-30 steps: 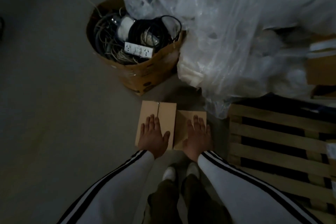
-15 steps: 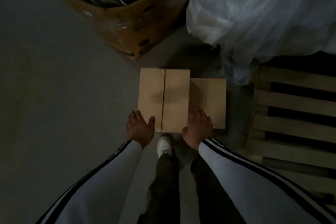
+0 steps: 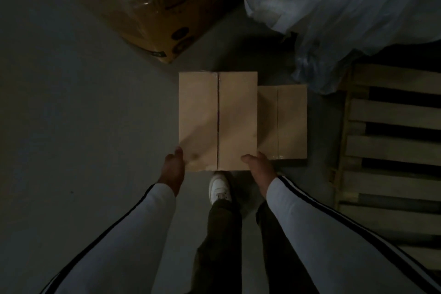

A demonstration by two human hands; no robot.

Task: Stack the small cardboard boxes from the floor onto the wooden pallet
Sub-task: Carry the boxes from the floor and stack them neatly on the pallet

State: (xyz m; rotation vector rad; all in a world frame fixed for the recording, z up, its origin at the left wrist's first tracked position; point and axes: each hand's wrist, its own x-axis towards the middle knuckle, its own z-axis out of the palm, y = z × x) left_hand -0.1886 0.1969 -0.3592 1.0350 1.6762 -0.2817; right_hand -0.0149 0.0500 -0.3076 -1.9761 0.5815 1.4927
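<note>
As I look down at the floor [image 3: 71,114], my white sleeves [image 3: 133,234] with black stripes reach forward to both hands, and one white shoe [image 3: 219,190] shows between them. My left hand [image 3: 173,169] clasps the near left corner of the small cardboard box [image 3: 218,122], thumb against its edge. My right hand [image 3: 259,170] clasps the near right corner, thumb laid on the top face. The rest of my fingers are out of sight under or behind the cardboard.

That box sits level between my hands with its centre seam running away from me. Its near edge covers the toe of the shoe, and its right edge overlaps a second small box [image 3: 291,122] lying on the floor just beside it. Right of that one is the wooden pallet [image 3: 391,148], slats running crosswise. Farther off, a large brown carton [image 3: 152,7] stands to the left, and a heap of clear plastic wrap [image 3: 346,7] spills over the pallet's far left corner.
</note>
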